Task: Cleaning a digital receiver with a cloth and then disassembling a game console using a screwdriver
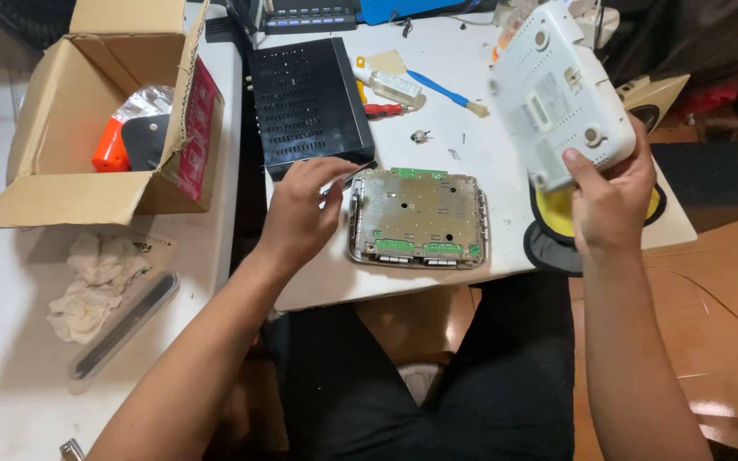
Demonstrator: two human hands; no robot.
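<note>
My right hand [612, 201] holds a white plastic device cover [561, 90] raised and tilted above the table's right side, blurred. My left hand [301, 209] grips a thin dark tool [354, 177] next to the left edge of an opened device base [418, 218]. That base lies flat on the white table [471, 154] and shows a metal plate with green circuit board edges.
A black vented box [305, 102] lies behind my left hand. An open cardboard box [96, 111] with an orange-and-black item stands at left. A blue brush [446, 92], small bottle [390, 85], red-handled tool [382, 109], crumpled cloth [96, 282] and yellow-black pad [557, 222] lie around.
</note>
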